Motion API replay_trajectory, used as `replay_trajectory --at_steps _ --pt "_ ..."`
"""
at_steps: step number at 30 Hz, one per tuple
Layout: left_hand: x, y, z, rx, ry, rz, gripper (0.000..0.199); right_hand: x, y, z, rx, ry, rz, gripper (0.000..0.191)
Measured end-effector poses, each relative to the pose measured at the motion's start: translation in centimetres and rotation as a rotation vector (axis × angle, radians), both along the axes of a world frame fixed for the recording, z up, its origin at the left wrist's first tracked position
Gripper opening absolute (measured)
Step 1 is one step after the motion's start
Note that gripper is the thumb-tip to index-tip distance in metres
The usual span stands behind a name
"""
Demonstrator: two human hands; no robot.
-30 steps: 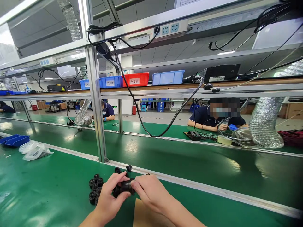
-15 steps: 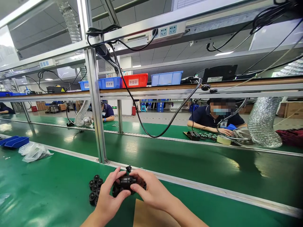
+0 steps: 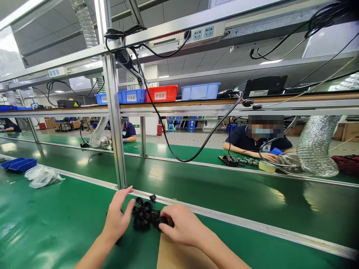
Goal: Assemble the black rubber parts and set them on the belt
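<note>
Gathering black caps (image 3: 144,216) on green bench (image 3: 56,224) | our left hand (image 3: 116,220) spread beside them, right hand (image 3: 179,224) pinched one | loose caps could roll off if nudged.

The green workbench mat (image 3: 56,228) is stretching out across the near side, and a cluster of small black plastic parts (image 3: 144,216) is sitting on it just short of the aluminium rail (image 3: 238,222). 1 stray black part (image 3: 153,197) is lying right against that rail. A brown cardboard sheet (image 3: 174,256) is lying flat at the near edge, just beside the cluster. Far off to the side, clear plastic bags (image 3: 43,176) are slumping on the mat, with 2 blue trays (image 3: 19,164) resting just beyond them.
</note>
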State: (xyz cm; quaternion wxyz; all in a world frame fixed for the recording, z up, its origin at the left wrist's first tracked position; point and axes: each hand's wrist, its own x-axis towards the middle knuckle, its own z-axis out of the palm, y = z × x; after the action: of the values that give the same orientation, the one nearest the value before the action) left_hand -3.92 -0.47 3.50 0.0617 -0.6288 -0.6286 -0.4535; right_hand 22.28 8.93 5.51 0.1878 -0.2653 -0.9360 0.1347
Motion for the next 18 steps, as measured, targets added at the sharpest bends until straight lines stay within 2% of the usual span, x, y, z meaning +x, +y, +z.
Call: replay_trajectory --at_steps 2,5,9,12,14,16,18 --pt "-2.2 0.4 0.3 -0.117 0.046 0.121 0.040 -0.1 0.3 -0.8 0.086 -0.114 -0.027 0.008" --pt "-5.0 0.6 0.0 -0.290 0.080 0.234 0.039 -0.1 1.0 -1.8 0.111 -0.182 -0.062 0.010" --pt "-7.3 0.6 -0.7 -0.546 0.093 0.354 0.028 0.4 1.6 -1.9 0.127 -0.242 -0.101 0.008" --pt "-8.2 0.5 -0.3 -0.651 0.092 0.384 0.022 0.4 1.2 -1.7 0.136 -0.219 -0.090 0.012" --pt "-8.2 0.4 0.2 -0.695 0.092 0.388 0.028 -0.1 0.7 -2.1 0.157 -0.159 -0.029 0.021" --pt "-7.8 0.3 0.6 -0.738 0.089 0.395 0.035 -0.7 0.2 -3.2 0.208 -0.104 0.051 0.035" --pt "-6.7 0.1 0.5 -0.773 0.086 0.410 0.040 -1.2 0.2 -5.1 0.292 -0.074 0.108 0.051"
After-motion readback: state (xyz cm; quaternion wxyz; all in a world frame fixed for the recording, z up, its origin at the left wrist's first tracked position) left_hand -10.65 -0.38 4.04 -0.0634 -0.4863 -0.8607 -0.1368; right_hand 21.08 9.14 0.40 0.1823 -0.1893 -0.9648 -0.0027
